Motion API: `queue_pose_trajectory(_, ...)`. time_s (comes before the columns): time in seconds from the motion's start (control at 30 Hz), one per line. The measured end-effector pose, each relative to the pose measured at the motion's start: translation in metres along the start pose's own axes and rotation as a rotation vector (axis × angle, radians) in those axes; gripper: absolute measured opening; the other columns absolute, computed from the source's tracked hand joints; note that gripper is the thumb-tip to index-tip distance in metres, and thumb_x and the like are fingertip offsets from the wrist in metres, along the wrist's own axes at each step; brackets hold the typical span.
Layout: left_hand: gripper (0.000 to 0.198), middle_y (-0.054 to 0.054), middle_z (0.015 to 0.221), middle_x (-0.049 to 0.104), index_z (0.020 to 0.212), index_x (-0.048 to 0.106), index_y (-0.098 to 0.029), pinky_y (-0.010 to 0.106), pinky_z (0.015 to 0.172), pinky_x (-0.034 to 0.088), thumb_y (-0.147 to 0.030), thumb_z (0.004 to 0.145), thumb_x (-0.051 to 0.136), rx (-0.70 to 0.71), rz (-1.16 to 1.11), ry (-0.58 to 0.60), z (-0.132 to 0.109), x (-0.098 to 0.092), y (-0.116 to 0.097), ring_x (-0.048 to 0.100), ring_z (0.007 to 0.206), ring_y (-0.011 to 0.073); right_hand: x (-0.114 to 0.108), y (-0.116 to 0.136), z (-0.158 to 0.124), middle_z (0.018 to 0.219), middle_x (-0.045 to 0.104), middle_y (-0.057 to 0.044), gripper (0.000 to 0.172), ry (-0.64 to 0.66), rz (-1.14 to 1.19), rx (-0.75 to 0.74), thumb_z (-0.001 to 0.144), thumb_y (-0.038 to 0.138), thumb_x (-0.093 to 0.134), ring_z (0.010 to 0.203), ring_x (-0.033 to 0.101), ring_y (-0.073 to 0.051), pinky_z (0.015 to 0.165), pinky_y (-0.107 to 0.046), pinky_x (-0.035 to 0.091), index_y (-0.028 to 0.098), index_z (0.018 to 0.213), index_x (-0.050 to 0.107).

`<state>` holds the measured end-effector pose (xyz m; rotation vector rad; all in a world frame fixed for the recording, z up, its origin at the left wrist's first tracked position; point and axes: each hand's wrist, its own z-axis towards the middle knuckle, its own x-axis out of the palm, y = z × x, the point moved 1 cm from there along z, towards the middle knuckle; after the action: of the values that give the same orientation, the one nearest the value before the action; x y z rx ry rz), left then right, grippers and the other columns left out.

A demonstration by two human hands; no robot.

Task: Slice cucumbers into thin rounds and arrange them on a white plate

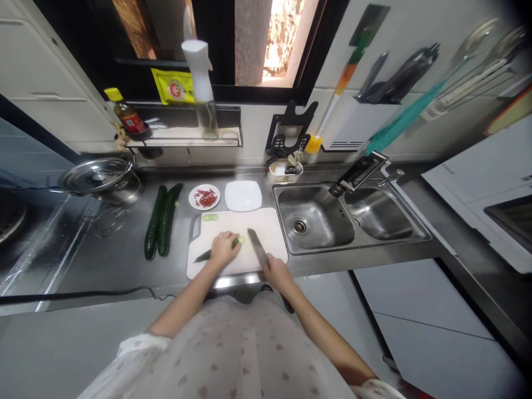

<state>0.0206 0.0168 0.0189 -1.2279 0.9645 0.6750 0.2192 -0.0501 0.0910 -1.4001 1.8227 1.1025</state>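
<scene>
A white cutting board (266,224) lies on the steel counter in front of me. My left hand (223,248) is curled over a cucumber (204,255) lying across the board, pressing it down. My right hand (276,271) grips the handle of a kitchen knife (257,245), whose blade rests on the board just right of the cucumber's cut end. A few cucumber slices (210,217) sit at the board's far left corner.
Two whole cucumbers (160,220) lie left of the board. Behind it stand a small plate of red bits (204,197) and a white square plate (243,195). A double sink (344,219) is to the right, a lidded steel pot (102,178) at far left.
</scene>
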Motion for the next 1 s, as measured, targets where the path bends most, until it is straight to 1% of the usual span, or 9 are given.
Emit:
queue_pose_trajectory(0.17, 0.022, 0.012, 0.101, 0.061, 0.098, 0.068, -0.019, 0.042, 0.085, 0.035, -0.032, 0.085, 0.055, -0.010, 0.107, 0.019, 0.012, 0.009, -0.017, 0.050, 0.097, 0.0276, -0.003, 0.004, 0.008, 0.097, 0.069, -0.011, 0.023, -0.004, 0.005, -0.002, 0.095, 0.019, 0.039, 0.088, 0.062, -0.019, 0.065, -0.025, 0.031, 0.015, 0.107, 0.057)
queue_pose_trajectory(0.27, 0.017, 0.013, 0.099, 0.060, 0.087, 0.069, -0.017, 0.043, 0.085, 0.034, -0.028, 0.084, 0.056, -0.033, 0.157, 0.022, 0.015, 0.014, -0.021, 0.049, 0.098, 0.0289, -0.002, 0.002, 0.010, 0.096, 0.069, -0.011, 0.022, -0.007, 0.005, -0.007, 0.095, 0.021, 0.039, 0.087, 0.063, -0.018, 0.064, -0.025, 0.030, 0.015, 0.106, 0.057)
queue_pose_trajectory(0.33, 0.016, 0.014, 0.098, 0.060, 0.085, 0.069, -0.017, 0.043, 0.086, 0.033, -0.027, 0.083, 0.056, -0.041, 0.169, 0.031, 0.017, 0.015, -0.023, 0.049, 0.099, 0.0291, 0.001, 0.000, 0.011, 0.096, 0.069, -0.011, 0.022, -0.007, 0.008, -0.009, 0.095, 0.020, 0.039, 0.086, 0.063, -0.018, 0.064, -0.025, 0.030, 0.015, 0.105, 0.057)
queue_pose_trajectory(0.5, 0.015, 0.013, 0.098, 0.061, 0.089, 0.067, -0.018, 0.042, 0.086, 0.032, -0.025, 0.084, 0.055, -0.068, 0.146, 0.052, 0.019, 0.011, -0.025, 0.050, 0.099, 0.0279, 0.004, -0.004, 0.012, 0.094, 0.069, -0.011, 0.022, -0.016, 0.022, -0.011, 0.094, 0.019, 0.040, 0.085, 0.062, -0.018, 0.065, -0.024, 0.030, 0.015, 0.106, 0.058)
queue_pose_trajectory(0.63, 0.017, 0.011, 0.100, 0.064, 0.096, 0.065, -0.019, 0.041, 0.088, 0.031, -0.025, 0.085, 0.053, -0.092, 0.197, 0.117, 0.022, 0.007, -0.030, 0.051, 0.099, 0.0259, 0.005, -0.005, 0.013, 0.094, 0.069, -0.010, 0.021, -0.026, 0.054, -0.031, 0.093, 0.017, 0.041, 0.085, 0.061, -0.018, 0.066, -0.024, 0.030, 0.015, 0.105, 0.058)
queue_pose_trajectory(0.73, 0.019, 0.011, 0.097, 0.066, 0.096, 0.064, -0.019, 0.043, 0.092, 0.028, -0.021, 0.088, 0.047, -0.077, 0.213, 0.145, 0.022, 0.006, -0.034, 0.052, 0.096, 0.0253, 0.005, -0.005, 0.014, 0.094, 0.069, -0.010, 0.020, -0.039, 0.062, -0.036, 0.093, 0.017, 0.042, 0.085, 0.061, -0.018, 0.067, -0.024, 0.030, 0.015, 0.104, 0.059)
queue_pose_trajectory(0.87, 0.025, 0.009, 0.090, 0.069, 0.092, 0.065, -0.021, 0.047, 0.101, 0.021, -0.020, 0.092, 0.041, -0.054, 0.177, 0.096, 0.020, 0.005, -0.038, 0.053, 0.094, 0.0243, 0.006, -0.005, 0.015, 0.093, 0.069, -0.011, 0.020, -0.048, 0.071, -0.043, 0.093, 0.017, 0.042, 0.085, 0.061, -0.018, 0.067, -0.024, 0.030, 0.015, 0.104, 0.058)
queue_pose_trajectory(0.93, 0.025, 0.007, 0.090, 0.070, 0.090, 0.066, -0.023, 0.048, 0.105, 0.016, -0.024, 0.093, 0.042, -0.049, 0.143, 0.052, 0.020, 0.003, -0.038, 0.053, 0.095, 0.0238, 0.006, -0.006, 0.015, 0.093, 0.069, -0.011, 0.020, -0.045, 0.076, -0.041, 0.093, 0.017, 0.041, 0.085, 0.061, -0.019, 0.066, -0.025, 0.030, 0.015, 0.104, 0.058)
queue_pose_trajectory(1.0, 0.023, 0.005, 0.090, 0.071, 0.089, 0.068, -0.025, 0.047, 0.105, 0.017, -0.028, 0.093, 0.045, -0.081, 0.094, 0.030, 0.022, -0.001, -0.036, 0.054, 0.096, 0.0234, 0.005, -0.006, 0.016, 0.094, 0.069, -0.011, 0.021, -0.041, 0.074, -0.034, 0.092, 0.017, 0.041, 0.085, 0.061, -0.018, 0.067, -0.024, 0.030, 0.015, 0.104, 0.058)
